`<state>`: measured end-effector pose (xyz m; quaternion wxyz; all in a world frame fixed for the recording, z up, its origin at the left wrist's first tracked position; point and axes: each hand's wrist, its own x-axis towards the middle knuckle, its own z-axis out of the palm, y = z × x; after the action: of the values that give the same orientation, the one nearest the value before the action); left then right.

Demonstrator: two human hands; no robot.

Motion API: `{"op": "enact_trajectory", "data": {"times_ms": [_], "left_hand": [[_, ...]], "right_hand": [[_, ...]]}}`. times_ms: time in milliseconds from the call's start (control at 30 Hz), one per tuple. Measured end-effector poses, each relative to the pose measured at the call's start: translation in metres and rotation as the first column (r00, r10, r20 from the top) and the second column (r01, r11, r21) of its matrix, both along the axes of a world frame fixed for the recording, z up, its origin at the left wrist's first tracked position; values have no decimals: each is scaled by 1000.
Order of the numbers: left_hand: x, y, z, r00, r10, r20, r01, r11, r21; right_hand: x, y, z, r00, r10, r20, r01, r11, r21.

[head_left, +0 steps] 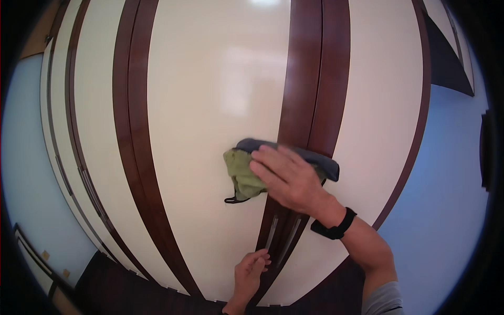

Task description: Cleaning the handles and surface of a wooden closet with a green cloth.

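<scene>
Right fingers [272, 176] flat, unclenched, over a green-grey cloth [243, 170]; left fingers [256, 255] around a door handle [272, 233]

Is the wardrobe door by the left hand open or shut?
It looks shut: the cream door meets the neighbouring door along a thin dark seam.

Black band [344, 226] around the right wrist [329, 211], grey sleeve [383, 299] ending above the elbow.

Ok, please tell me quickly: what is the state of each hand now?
Left hand: fingers curled at a handle's lower end; grip cannot be told.
Right hand: open, laid over the green-and-grey cloth against the cupboard.
</scene>
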<state>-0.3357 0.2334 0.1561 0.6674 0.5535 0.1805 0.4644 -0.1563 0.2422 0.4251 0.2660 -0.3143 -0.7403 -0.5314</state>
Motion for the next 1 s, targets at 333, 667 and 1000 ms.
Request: {"op": "enact_trajectory", "data": {"times_ms": [333,667,1000], "left_hand": [[13,11,56,981,135,141,-157,974,163],[14,21,47,986,110,124,-124,985,116],[22,51,73,992,8,125,-43,961,274]], "right_hand": [[-2,4,71,972,73,-225,-15,969,248],[1,8,4,996,80,43,-80,997,-11],[-8,13,28,993,44,-113,-25,986,164]]}}
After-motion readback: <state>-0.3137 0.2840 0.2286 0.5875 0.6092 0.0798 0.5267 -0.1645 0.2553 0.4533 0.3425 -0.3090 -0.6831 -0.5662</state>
